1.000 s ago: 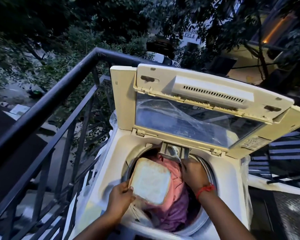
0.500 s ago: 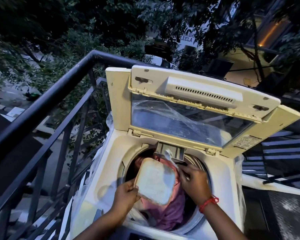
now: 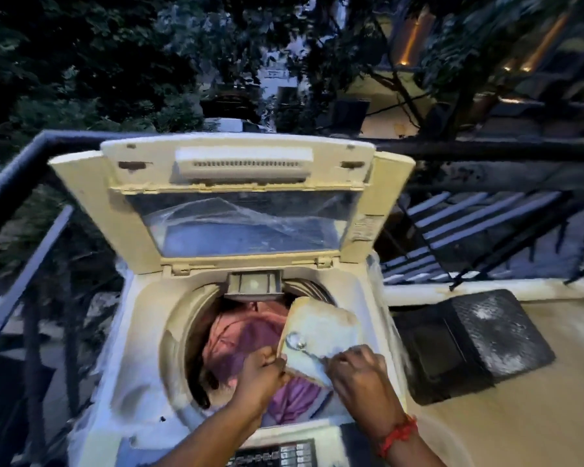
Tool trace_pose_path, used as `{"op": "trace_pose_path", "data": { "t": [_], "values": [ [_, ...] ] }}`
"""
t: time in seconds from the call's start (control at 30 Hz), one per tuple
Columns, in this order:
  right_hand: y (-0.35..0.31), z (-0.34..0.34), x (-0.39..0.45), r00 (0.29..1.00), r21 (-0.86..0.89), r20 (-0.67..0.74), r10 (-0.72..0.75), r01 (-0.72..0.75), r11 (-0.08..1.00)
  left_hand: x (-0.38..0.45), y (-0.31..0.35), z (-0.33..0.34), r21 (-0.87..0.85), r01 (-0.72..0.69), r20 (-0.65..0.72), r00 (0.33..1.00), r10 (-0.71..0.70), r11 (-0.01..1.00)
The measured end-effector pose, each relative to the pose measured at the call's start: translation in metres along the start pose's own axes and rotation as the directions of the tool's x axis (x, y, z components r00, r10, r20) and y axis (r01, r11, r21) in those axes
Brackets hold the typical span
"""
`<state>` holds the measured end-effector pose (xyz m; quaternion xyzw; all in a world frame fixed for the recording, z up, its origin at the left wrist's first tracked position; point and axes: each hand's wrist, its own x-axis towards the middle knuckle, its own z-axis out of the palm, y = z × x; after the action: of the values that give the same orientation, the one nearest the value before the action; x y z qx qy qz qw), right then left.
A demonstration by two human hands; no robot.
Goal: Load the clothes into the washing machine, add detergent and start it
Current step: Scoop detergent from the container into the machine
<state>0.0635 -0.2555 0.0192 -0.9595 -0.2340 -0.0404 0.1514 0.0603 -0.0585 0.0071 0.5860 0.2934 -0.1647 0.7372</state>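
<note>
The cream top-load washing machine [image 3: 142, 332] stands with its lid [image 3: 243, 203] raised. Pink and purple clothes [image 3: 246, 338] fill the drum. A small grey detergent drawer [image 3: 254, 284] juts out at the drum's back rim. My left hand [image 3: 262, 375] grips the lower left corner of a white square detergent container [image 3: 327, 326], tilted over the drum's right side. My right hand [image 3: 361, 375] pinches the handle of a metal spoon [image 3: 296, 341], whose bowl rests against the container.
The control panel [image 3: 277, 455] lies at the machine's near edge. A dark metal railing [image 3: 14, 183] runs along the left and behind. A black speckled box [image 3: 469, 338] sits on the ledge to the right. Trees and buildings lie beyond.
The view swung right. My left hand carried the container from the drum's left to its right side. My right hand drew back from the drawer and now holds the spoon at the container.
</note>
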Motion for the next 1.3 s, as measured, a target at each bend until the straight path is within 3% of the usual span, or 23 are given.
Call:
{"op": "trace_pose_path", "data": {
  "t": [0.07, 0.13, 0.27, 0.4, 0.47, 0.57, 0.7, 0.87, 0.97, 1.13, 1.3],
  "values": [
    [0.021, -0.01, -0.018, 0.98, 0.108, -0.092, 0.174, -0.164, 0.981, -0.002, 0.003, 0.032, 0.018, -0.02, 0.062, 0.998, 0.019, 1.0],
    [0.042, -0.017, -0.033, 0.906, 0.309, -0.152, 0.396, -0.337, 0.889, -0.003, 0.007, 0.065, 0.018, -0.055, 0.134, 0.99, 0.052, 0.998],
    [0.09, -0.038, -0.076, 0.589, 0.633, -0.22, 0.778, -0.521, 0.573, -0.003, 0.004, 0.144, 0.081, -0.079, 0.292, 0.955, 0.052, 0.994],
    [0.146, -0.056, -0.118, 0.259, 0.901, 0.072, 0.963, -0.431, 0.048, 0.008, -0.009, 0.225, 0.195, -0.066, 0.387, 0.922, -0.015, 0.978],
    [0.177, -0.059, -0.138, 0.151, 0.928, 0.155, 0.976, -0.361, -0.092, 0.016, -0.02, 0.265, 0.264, -0.059, 0.421, 0.905, -0.06, 0.963],
    [0.227, -0.059, -0.167, 0.026, 0.938, 0.188, 0.982, -0.3, -0.172, 0.032, -0.042, 0.329, 0.346, -0.047, 0.478, 0.868, -0.133, 0.937],
    [0.287, -0.046, -0.193, -0.076, 0.944, 0.196, 0.978, -0.256, -0.209, 0.063, -0.072, 0.399, 0.448, -0.054, 0.507, 0.837, -0.204, 0.893],
    [0.359, -0.009, -0.208, -0.184, 0.941, 0.22, 0.958, -0.217, -0.258, 0.127, -0.118, 0.461, 0.609, -0.16, 0.505, 0.834, -0.224, 0.777],
    [0.404, 0.021, -0.207, -0.216, 0.93, 0.242, 0.946, -0.228, -0.29, 0.164, -0.145, 0.491, 0.645, -0.168, 0.481, 0.847, -0.226, 0.746],
    [0.474, 0.072, -0.2, -0.234, 0.904, 0.22, 0.947, -0.317, -0.288, 0.231, -0.195, 0.531, 0.605, -0.021, 0.324, 0.92, -0.222, 0.796],
    [0.538, 0.12, -0.19, -0.272, 0.885, 0.237, 0.933, -0.336, -0.323, 0.285, -0.237, 0.564, 0.662, -0.138, 0.321, 0.94, -0.113, 0.737]
  ]
}}
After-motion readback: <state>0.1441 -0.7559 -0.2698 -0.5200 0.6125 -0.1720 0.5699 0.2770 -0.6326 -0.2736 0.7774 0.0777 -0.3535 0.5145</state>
